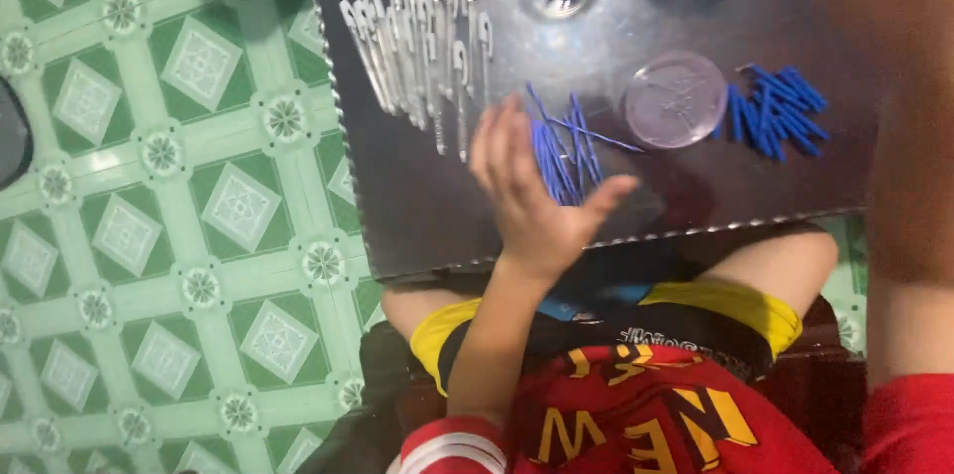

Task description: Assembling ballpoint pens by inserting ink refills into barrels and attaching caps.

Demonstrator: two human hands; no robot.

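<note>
Dark board (417,206) across the lap, overhanging the green tiled floor (149,186), near edge close to the knees. Left hand (532,196) hovering flat, grip open, nothing held, fingertips right by the loose blue refills (561,151). Probably best pinching one at a time, low and slow. Right hand: out of frame, can't tell. Clear lid (676,99), blue caps (780,111), white barrels (417,52) crowding things; bare space bottom-left.

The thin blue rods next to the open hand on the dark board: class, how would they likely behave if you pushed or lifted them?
The thin blue rods look slender and small, so probably light. They lie crossed in a loose pile, so a push from the left hand would likely scatter them. The dark board looks glossy, so they may slide or roll.
</note>
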